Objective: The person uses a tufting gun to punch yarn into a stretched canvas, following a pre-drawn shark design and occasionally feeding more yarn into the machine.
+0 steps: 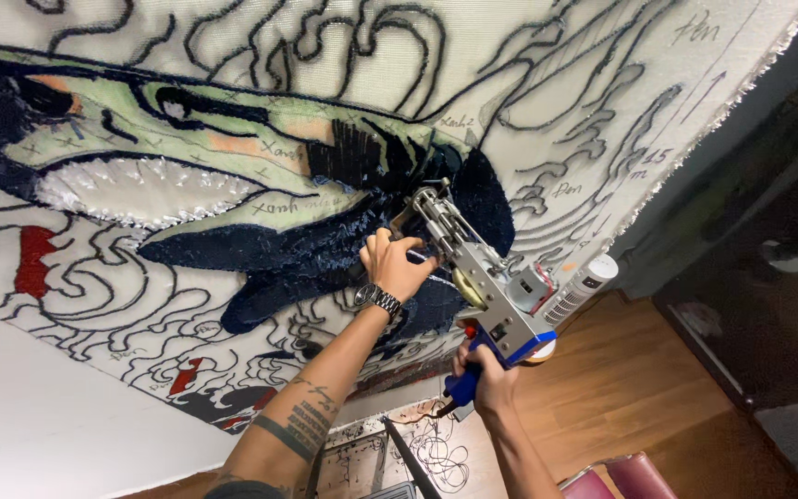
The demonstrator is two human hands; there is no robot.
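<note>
Tufting gun (482, 286) sits centre frame, needle tip at 11 o'clock pressed into dark-blue pile on stretched cloth (602, 111); right hand (484, 381) clenched on blue grip, left hand (397, 265) w/ fingers grasping front handle—best kept square to cloth, steady pressure, slow along outline.

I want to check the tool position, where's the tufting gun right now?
In the head view, the tufting gun is right of centre, its tip against the dark blue patch, gripped by the left hand and right hand.

Stretched canvas (556, 102): cut off at top and left edges. Tufting gun (477, 277): needle tip hidden in dark blue pile (325, 245). Red seat (616, 479): cropped at bottom edge. Right hand (484, 381): palm hidden behind gun grip.
</note>
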